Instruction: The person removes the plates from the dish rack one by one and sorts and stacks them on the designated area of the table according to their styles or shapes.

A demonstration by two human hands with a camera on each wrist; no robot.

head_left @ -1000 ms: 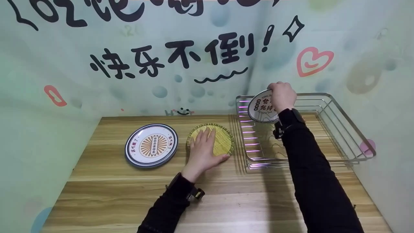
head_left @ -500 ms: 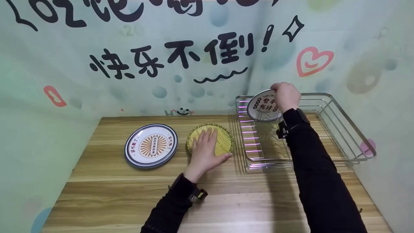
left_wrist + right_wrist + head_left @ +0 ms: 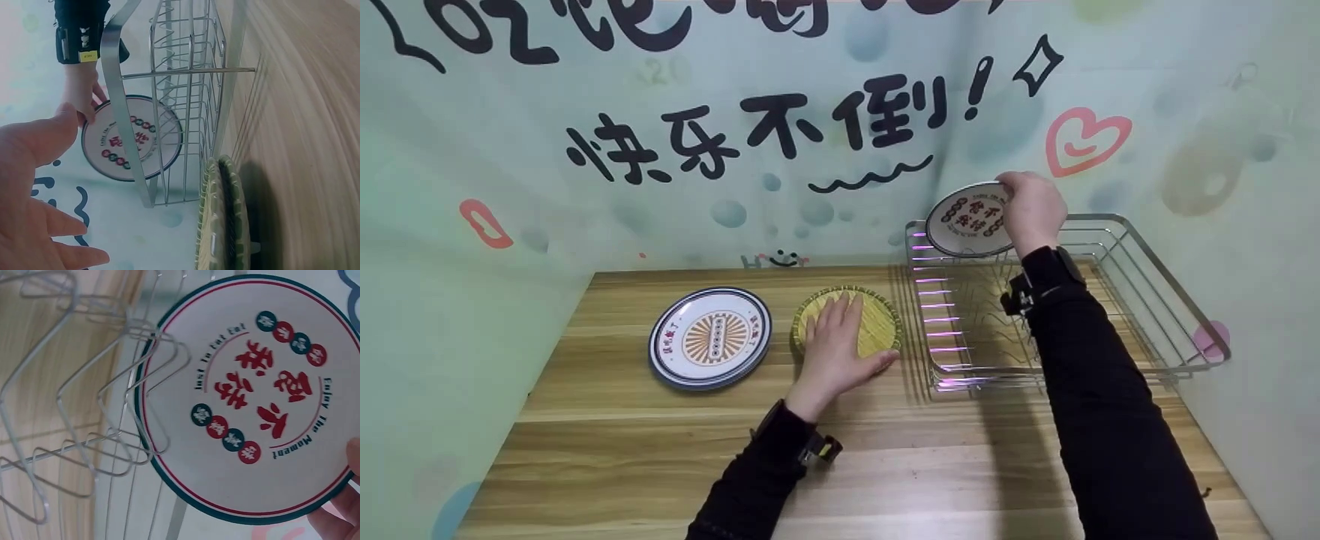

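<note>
My right hand [image 3: 1035, 210] pinches the rim of a round white plate [image 3: 971, 221], holding it tilted at the back left of a wire dish rack [image 3: 1095, 217]. Red characters and small coloured discs decorate the plate [image 3: 225, 489], edged by a dark green band with a red line inside. In the right wrist view, the rack's bent wires [image 3: 112, 391] overlap its left edge. My left hand [image 3: 836, 356], fingers straight and spread, hovers above a round yellow-green woven tray [image 3: 881, 330]. From the left wrist view, two such trays [image 3: 211, 225] appear stacked, with the hand apart from them.
A stack of white plates [image 3: 712, 345] with blue rims lies on the wooden table [image 3: 660, 465], left of the woven trays. Behind the table hangs a pale printed backdrop [image 3: 697, 202] with large dark lettering. The rack stands close to the right side wall.
My right hand has lifted the plate up and slightly back, so it sits higher over the rack. The left hand shifted slightly right, then stayed over the woven tray.
</note>
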